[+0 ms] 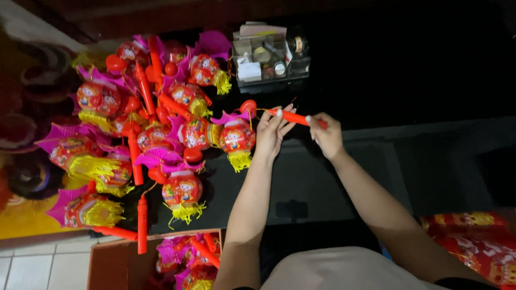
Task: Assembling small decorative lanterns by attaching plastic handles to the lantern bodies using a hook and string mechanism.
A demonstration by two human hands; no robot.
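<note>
My left hand (270,133) and my right hand (325,135) both hold a thin red-orange stick (294,117) above a dark table (322,177). A fine cord runs from the stick's left end to a small round red lantern (236,137) with a yellow tassel and a pink paper fan, which lies just left of my left hand. My left fingers pinch the stick near the cord end; my right fingers grip its other end.
A big heap of similar red lanterns (145,123) with yellow tassels, pink fans and red sticks covers the table's left part. A clear plastic organiser box (269,59) stands behind. A cardboard box (161,263) with more lanterns sits below. Red patterned packaging (473,241) lies at lower right.
</note>
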